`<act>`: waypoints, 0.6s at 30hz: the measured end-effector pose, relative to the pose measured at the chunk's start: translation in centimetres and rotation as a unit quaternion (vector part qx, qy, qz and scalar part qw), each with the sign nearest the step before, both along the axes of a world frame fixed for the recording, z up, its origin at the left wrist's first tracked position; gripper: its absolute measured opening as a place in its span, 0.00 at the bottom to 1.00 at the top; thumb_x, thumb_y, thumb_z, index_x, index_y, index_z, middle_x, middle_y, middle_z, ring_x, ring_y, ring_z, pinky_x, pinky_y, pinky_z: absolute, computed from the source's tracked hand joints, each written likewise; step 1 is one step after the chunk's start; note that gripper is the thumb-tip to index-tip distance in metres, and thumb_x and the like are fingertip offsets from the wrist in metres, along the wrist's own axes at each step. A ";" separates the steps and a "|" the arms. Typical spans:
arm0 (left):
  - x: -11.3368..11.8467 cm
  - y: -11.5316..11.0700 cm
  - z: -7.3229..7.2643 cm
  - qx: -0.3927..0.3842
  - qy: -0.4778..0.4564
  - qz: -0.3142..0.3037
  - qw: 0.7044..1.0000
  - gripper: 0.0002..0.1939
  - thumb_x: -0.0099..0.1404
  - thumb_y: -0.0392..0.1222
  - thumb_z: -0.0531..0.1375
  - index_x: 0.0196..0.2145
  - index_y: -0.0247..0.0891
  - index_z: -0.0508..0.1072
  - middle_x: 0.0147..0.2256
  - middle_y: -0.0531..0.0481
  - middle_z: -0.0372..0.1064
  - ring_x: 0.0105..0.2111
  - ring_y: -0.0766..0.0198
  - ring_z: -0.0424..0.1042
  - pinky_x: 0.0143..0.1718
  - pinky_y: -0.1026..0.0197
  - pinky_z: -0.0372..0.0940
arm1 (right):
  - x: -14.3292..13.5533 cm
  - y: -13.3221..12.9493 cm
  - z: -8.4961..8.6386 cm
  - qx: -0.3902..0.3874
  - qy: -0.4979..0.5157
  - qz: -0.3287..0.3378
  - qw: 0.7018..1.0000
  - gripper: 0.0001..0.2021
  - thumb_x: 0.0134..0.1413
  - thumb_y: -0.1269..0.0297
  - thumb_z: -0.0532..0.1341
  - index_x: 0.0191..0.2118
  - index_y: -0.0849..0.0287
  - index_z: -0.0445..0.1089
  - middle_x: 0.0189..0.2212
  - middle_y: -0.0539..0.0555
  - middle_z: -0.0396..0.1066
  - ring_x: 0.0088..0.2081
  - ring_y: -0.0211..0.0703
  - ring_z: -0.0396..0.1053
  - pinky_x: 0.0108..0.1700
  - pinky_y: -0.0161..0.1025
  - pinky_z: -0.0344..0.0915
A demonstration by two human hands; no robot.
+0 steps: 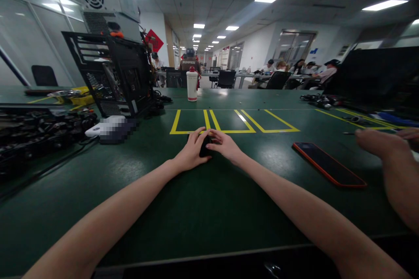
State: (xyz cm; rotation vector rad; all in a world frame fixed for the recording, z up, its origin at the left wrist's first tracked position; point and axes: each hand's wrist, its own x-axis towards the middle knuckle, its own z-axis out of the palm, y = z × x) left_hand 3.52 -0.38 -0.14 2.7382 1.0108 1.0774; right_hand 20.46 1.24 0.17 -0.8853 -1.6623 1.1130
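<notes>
Both my hands meet at a small black object (pixel 204 147) in the middle of the green table (pixel 209 209). Its kind cannot be made out, as my fingers cover much of it. My left hand (pixel 192 151) wraps round its left side, thumb at the near edge and fingers over the top. From the right, the bent fingers of my right hand (pixel 223 144) press on its other side. Just beyond my fingertips, yellow tape outlines (pixel 222 131) mark the table.
An orange-edged phone (pixel 329 165) lies to the right, near another person's hand (pixel 381 143). At the left stand an open computer case (pixel 126 69), a white device (pixel 108 126) and a pile of black cables (pixel 36 139). A white cup (pixel 192 85) stands farther back.
</notes>
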 end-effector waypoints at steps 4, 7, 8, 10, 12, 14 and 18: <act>-0.1 -0.1 0.3 0.001 0.008 -0.014 1.000 0.37 0.53 0.39 0.61 0.57 0.45 0.47 0.58 0.44 0.45 0.57 0.52 0.48 0.56 0.47 0.50 | 0.4 0.2 -0.1 0.040 -0.034 -0.009 0.999 0.31 0.37 0.68 0.66 0.51 0.57 0.58 0.48 0.56 0.64 0.48 0.44 0.63 0.52 0.47 0.58; 0.0 0.0 0.5 0.011 0.027 -0.017 0.999 0.34 0.55 0.39 0.60 0.56 0.45 0.49 0.56 0.46 0.51 0.55 0.54 0.52 0.55 0.47 0.50 | 0.3 0.2 -0.4 0.056 -0.034 -0.022 0.998 0.31 0.36 0.68 0.66 0.51 0.58 0.58 0.48 0.57 0.63 0.48 0.44 0.63 0.52 0.46 0.58; 0.0 0.0 0.5 0.012 0.031 -0.016 0.999 0.34 0.55 0.39 0.60 0.56 0.44 0.49 0.56 0.46 0.52 0.54 0.54 0.54 0.54 0.48 0.51 | 0.3 0.2 -0.5 0.055 -0.030 -0.027 0.998 0.31 0.36 0.68 0.66 0.51 0.58 0.57 0.48 0.57 0.63 0.48 0.43 0.63 0.52 0.45 0.58; 0.1 0.0 0.6 0.012 0.035 -0.014 0.999 0.36 0.54 0.39 0.61 0.57 0.43 0.49 0.56 0.45 0.52 0.52 0.54 0.56 0.52 0.49 0.53 | 0.2 0.2 -0.7 0.048 -0.019 -0.042 0.998 0.30 0.36 0.67 0.66 0.49 0.58 0.58 0.47 0.57 0.63 0.47 0.43 0.64 0.50 0.46 0.60; 0.0 0.0 0.6 0.012 0.036 -0.011 0.999 0.36 0.54 0.40 0.61 0.57 0.42 0.48 0.56 0.45 0.54 0.51 0.55 0.57 0.50 0.51 0.55 | 0.1 0.2 -0.9 0.041 -0.010 -0.057 0.997 0.27 0.35 0.65 0.67 0.45 0.59 0.60 0.44 0.56 0.65 0.44 0.43 0.65 0.49 0.46 0.61; 0.0 0.0 0.6 0.011 0.031 -0.002 0.999 0.36 0.54 0.40 0.61 0.57 0.43 0.49 0.55 0.46 0.56 0.49 0.55 0.59 0.49 0.52 0.56 | 0.1 0.1 -1.0 0.037 -0.006 -0.059 0.998 0.23 0.36 0.63 0.67 0.41 0.59 0.61 0.41 0.55 0.66 0.43 0.42 0.66 0.48 0.45 0.62; 0.0 0.0 0.5 -0.014 0.007 0.025 1.000 0.36 0.53 0.41 0.62 0.56 0.41 0.51 0.52 0.46 0.59 0.46 0.56 0.61 0.47 0.52 0.59 | 0.0 -0.2 -0.9 0.018 0.016 -0.040 0.999 0.19 0.37 0.62 0.66 0.38 0.60 0.63 0.39 0.54 0.67 0.43 0.42 0.66 0.50 0.44 0.60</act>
